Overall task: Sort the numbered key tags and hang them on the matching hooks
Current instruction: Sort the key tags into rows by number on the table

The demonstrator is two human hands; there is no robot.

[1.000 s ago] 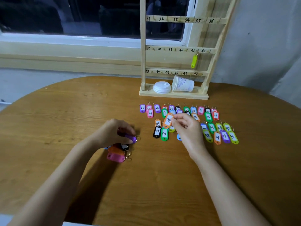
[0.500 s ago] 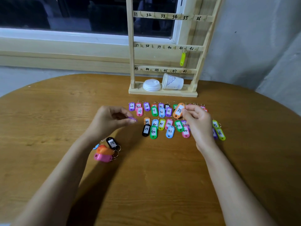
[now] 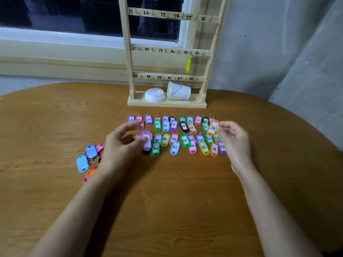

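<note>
Several coloured numbered key tags [image 3: 174, 134] lie in two rows on the wooden table [image 3: 167, 201]. My right hand [image 3: 233, 140] pinches an orange tag marked 38 [image 3: 212, 127] above the rows' right end. My left hand [image 3: 120, 145] holds a purple tag [image 3: 146, 140] between thumb and fingers over the rows' left end. A wooden hook rack [image 3: 167, 51] with numbers 31 to 48 stands behind the tags. One yellow tag [image 3: 188, 64] hangs at hook 41.
A small pile of blue, pink and orange tags [image 3: 87, 160] lies left of my left wrist. On the rack's base rest a stack of white lids [image 3: 155, 95] and a tipped paper cup [image 3: 178, 91]. A window sill and a wall are behind.
My left hand rose from the pile and carried the purple tag right, over the rows. My right hand moved the orange 38 tag from the rows' middle to their right end.
</note>
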